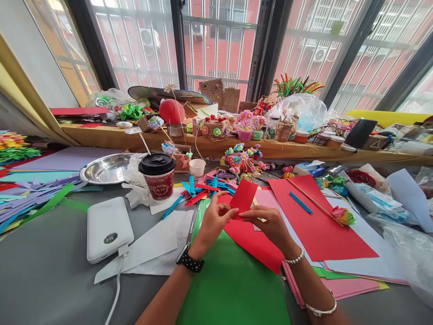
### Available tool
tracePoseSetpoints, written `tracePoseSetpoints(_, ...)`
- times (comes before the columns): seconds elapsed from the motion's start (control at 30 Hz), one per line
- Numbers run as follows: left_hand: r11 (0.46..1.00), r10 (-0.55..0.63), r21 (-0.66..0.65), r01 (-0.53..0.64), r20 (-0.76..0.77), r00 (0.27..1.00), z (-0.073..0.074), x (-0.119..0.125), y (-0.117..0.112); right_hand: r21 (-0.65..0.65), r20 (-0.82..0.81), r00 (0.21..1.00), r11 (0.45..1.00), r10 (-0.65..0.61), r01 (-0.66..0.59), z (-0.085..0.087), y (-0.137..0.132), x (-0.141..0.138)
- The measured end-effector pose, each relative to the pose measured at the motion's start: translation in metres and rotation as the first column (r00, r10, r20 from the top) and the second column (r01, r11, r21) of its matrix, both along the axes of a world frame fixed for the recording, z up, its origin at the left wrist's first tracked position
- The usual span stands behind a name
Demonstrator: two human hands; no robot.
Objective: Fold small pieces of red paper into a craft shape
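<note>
A small piece of red paper (pixel 244 195) is held up in front of me between both hands. My left hand (pixel 216 221) pinches its lower left side with thumb and fingers. At its bottom edge, the fingertips of my right hand (pixel 270 225) are closed on the paper. Beneath the hands lie a larger red sheet (pixel 257 248) and a green sheet (pixel 233 289). Just beyond the hands, folded blue and red paper strips (pixel 192 187) lie in a loose pile.
Left of my hands stand a lidded paper cup (pixel 157 180), a white power bank (pixel 110 230) with a cable, and a metal bowl (pixel 106 169). A big red sheet (pixel 324 216) at the right carries a stick with a paper flower (pixel 343 215). Crafts crowd the windowsill (pixel 145 144).
</note>
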State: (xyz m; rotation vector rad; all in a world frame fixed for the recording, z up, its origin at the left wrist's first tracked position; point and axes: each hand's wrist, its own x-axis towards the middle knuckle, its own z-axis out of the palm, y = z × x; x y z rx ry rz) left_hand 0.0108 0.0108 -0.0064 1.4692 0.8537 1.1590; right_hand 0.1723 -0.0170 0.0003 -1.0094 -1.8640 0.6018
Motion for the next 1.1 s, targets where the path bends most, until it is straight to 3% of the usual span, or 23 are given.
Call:
tracePoseSetpoints(0.27,0.994,0.101,0.047,-0.101,0.001,0.995,0.001,0.005,-0.006,-0.107,-0.183,0.972,0.986,-0.144,0.126,-0.003,0.001,-0.013)
tracePoseSetpoints(0.43,0.986,0.151,0.066,-0.151,0.011,0.988,-0.001,0.008,-0.008,-0.197,-0.259,0.951,0.973,-0.170,0.120,-0.003,-0.001,-0.018)
tracePoseSetpoints(0.67,1.000,0.018,0.017,-0.019,0.032,0.999,0.001,0.006,-0.006,-0.191,-0.280,0.939,0.970,-0.201,0.151,-0.005,0.000,-0.017)
tracePoseSetpoints(0.8,1.000,0.017,0.004,-0.017,0.004,1.000,0.002,0.004,-0.004,-0.196,-0.253,0.943,0.966,-0.216,0.169,-0.006,0.001,-0.017)
tracePoseSetpoints(1.0,0.982,-0.037,-0.181,0.049,0.067,0.997,0.001,0.004,-0.002,-0.188,-0.296,0.934,0.971,-0.201,0.149,-0.009,0.001,-0.022)
tracePoseSetpoints(1.1,0.968,-0.018,-0.249,0.045,0.109,0.994,-0.001,0.005,-0.001,-0.212,-0.394,0.887,0.963,-0.241,0.168,-0.012,0.002,-0.025)
